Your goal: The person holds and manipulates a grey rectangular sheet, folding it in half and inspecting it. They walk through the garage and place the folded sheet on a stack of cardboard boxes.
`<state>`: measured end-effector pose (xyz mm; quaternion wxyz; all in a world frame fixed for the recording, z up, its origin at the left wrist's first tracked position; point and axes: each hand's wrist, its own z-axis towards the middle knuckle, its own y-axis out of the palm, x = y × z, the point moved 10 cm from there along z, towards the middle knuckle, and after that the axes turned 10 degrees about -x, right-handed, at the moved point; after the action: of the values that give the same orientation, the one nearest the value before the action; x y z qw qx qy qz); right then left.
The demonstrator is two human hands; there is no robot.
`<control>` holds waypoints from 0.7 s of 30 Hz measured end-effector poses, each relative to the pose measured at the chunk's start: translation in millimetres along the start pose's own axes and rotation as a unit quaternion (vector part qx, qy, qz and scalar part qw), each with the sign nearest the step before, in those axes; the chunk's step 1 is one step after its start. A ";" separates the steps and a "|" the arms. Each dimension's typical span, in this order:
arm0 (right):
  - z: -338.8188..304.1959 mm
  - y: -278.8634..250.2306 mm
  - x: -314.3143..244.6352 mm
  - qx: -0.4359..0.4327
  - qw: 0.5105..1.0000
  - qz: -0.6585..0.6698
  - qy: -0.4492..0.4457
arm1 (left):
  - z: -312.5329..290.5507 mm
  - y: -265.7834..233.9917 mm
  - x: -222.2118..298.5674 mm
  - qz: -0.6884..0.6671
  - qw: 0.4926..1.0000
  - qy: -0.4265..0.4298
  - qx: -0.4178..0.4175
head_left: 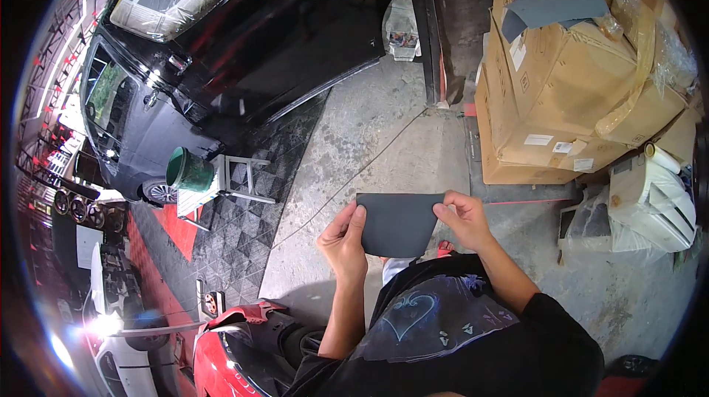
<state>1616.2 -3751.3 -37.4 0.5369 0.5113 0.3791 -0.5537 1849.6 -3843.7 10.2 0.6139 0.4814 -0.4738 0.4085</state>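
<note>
A dark grey rectangular sheet, which looks like sandpaper (399,224), is stretched between my two hands in front of my body. My left hand (344,238) pinches its left edge, thumb on top. On the opposite side my right hand (465,218) grips the upper right corner between thumb and fingers. The sheet hangs nearly flat, above the concrete floor, and touches nothing else. Another grey sheet (554,9) of similar colour lies folded on top of the cardboard boxes at the far right.
Stacked cardboard boxes (569,94) stand to the right, beside a white plastic-wrapped item (653,201). A black car door panel (288,35) is at the far left. Nearer, a green bucket (187,169) rests on a white stool (244,179). A red motorcycle (221,360) sits close by.
</note>
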 end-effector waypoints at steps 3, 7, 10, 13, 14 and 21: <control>-0.5 0.8 -2.2 0.006 1.000 -0.004 0.009 | 0.5 1.2 2.8 0.032 0.999 -0.012 -0.007; -4.6 -4.2 13.7 0.034 0.996 0.050 0.064 | 0.9 10.5 9.5 0.077 0.997 -0.011 -0.029; -4.8 -8.7 15.9 0.060 0.995 0.052 0.064 | -1.4 18.1 13.8 0.122 0.991 0.003 -0.045; -2.2 -6.4 12.6 0.076 0.994 0.062 0.053 | -1.4 17.8 11.7 0.119 0.992 0.008 -0.037; -2.2 -5.6 12.9 0.079 0.993 0.064 0.056 | -1.6 17.5 12.6 0.122 0.992 0.009 -0.030; 0.7 -10.3 22.4 0.101 0.990 0.085 0.049 | -0.4 14.1 12.7 0.139 0.990 0.003 0.004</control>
<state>1608.2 -3755.2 -60.4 0.5087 0.6198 0.3015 -0.5159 1839.0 -3839.8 25.4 0.5507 0.4117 -0.5327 0.4934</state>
